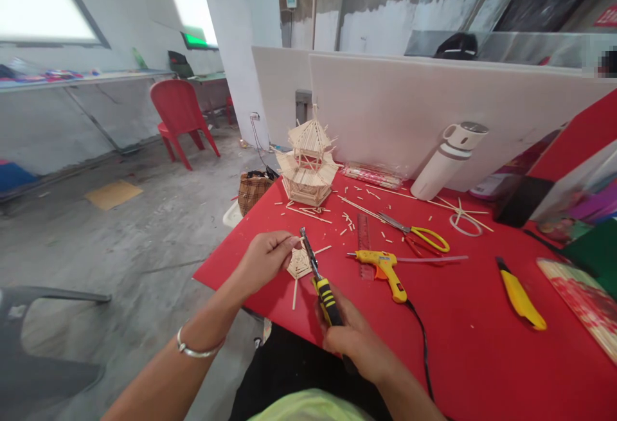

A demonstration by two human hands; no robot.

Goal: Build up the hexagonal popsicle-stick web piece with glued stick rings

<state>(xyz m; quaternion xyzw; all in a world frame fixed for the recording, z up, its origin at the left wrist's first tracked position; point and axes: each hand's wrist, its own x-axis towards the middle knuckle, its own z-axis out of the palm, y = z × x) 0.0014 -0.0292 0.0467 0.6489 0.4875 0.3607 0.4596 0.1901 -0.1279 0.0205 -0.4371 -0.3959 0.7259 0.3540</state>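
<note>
My right hand [354,334] is wrapped around a pair of pliers [329,302] with yellow-and-black handles, its metal jaws pointing up and away from me. Beside the jaws, my left hand [272,257] is closed in a pinch; whatever lies between thumb and finger is too small to make out. Just under both hands lies a flat, many-sided piece made of wooden sticks [299,265], with single sticks jutting from its corners, partly hidden by the left fingers and pliers. Behind it stands a two-tiered pavilion model of wooden sticks [311,167].
On the red table [463,369] lie a yellow glue gun [385,267] with its cord, a clear ruler [365,241], scissors [424,234], a yellow utility knife [521,295] and scattered stick pieces. A white flask [441,167] stands behind. A red chair [180,112] is off left.
</note>
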